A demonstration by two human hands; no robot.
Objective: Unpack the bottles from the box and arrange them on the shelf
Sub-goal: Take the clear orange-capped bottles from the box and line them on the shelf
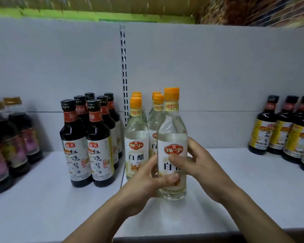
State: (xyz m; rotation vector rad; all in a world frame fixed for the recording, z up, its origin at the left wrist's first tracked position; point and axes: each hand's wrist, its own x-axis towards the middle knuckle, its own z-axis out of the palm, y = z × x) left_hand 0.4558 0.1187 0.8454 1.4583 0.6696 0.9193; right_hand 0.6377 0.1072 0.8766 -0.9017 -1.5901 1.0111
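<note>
A clear vinegar bottle (172, 134) with an orange cap and white label stands upright on the white shelf (235, 181), at the front of a group of like bottles (136, 137). My left hand (147, 183) wraps its lower left side, thumb across the label. My right hand (198, 165) grips its right side, thumb on the label front. Both hands hold this same bottle. Several more orange-capped bottles stand directly behind and to the left of it. No box is in view.
Dark soy sauce bottles (88, 142) stand in rows left of the vinegar group. More dark bottles (9, 142) sit at the far left, and others (288, 132) at the far right. A slotted shelf upright (124, 72) runs up the white back panel.
</note>
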